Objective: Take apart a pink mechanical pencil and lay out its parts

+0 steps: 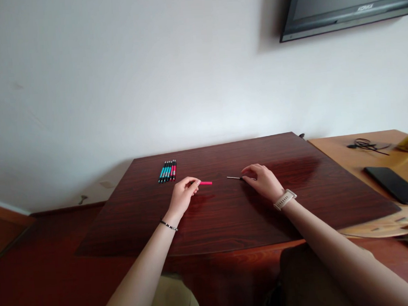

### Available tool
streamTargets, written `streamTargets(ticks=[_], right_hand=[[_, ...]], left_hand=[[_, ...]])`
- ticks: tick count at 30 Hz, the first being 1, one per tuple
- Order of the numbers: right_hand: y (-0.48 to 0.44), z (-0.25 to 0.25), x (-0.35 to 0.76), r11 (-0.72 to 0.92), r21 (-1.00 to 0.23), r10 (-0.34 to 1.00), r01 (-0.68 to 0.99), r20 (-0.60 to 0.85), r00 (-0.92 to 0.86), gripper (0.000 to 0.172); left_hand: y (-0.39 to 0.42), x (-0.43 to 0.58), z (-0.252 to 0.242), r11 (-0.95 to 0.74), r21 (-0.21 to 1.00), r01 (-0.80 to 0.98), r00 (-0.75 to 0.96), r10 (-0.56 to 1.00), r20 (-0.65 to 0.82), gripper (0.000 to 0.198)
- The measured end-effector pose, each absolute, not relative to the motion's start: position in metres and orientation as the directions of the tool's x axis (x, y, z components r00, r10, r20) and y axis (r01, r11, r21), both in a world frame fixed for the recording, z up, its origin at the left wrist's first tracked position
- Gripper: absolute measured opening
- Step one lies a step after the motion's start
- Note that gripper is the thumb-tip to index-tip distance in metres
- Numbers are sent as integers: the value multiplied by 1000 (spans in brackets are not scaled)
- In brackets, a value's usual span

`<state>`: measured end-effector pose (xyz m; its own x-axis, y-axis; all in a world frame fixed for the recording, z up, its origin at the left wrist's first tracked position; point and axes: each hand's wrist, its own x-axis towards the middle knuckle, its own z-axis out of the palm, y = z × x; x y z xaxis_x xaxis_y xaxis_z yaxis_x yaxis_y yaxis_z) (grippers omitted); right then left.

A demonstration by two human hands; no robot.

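1. Closest on my feed: two forearms reach in over a dark reddish wood bench point(223, 231), with a beaded bracelet point(169, 226) on the left wrist and a pale watch point(285, 200) on the right.
2. My left grip point(186, 192) is pinching a bright pink tube point(206, 183), which sticks out toward the right, over the middle of the bench.
3. My right grip point(263, 181) has the black end of a thin rod point(234, 178) pinched, silvery tip pointing left. Tube and rod are near each other, not touching.
4. Off right, a black phone point(397, 186) lies on a lighter table point(329, 149).
5. Past my left grip, there's a tidy row of pens point(167, 171), teal then pinkish-red.
6. Farthest back, a TV point(351, 7) hangs on the white wall point(150, 82).
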<state>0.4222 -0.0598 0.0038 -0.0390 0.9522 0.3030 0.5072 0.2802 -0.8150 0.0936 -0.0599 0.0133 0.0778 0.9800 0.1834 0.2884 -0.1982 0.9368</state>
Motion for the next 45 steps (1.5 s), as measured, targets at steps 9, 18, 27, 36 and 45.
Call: streamTargets(ticks=[9,18,27,36,45], right_hand=[[-93,9,358,-539,-695,804,-476,-258,-535,25],[-83,1,362,-487,-691,857,-534,-261,-444,24],[-78,-5,370,-364,-770,920,-523,-210,-330,26],[-80,0,369,-267,-867,951,-420,-165,-263,30],[-82,2,364,-161,-944,978,-286,-114,-175,43]], left_hand=[[-76,117,28,-399,833,383,203,916,346,24],[-76,115,30,-399,821,408,195,917,348,24],[-64,101,22,-390,741,547,101,909,404,19],[-55,88,5,-266,439,858,54,897,438,9],[-62,98,12,-191,189,963,103,912,397,9]])
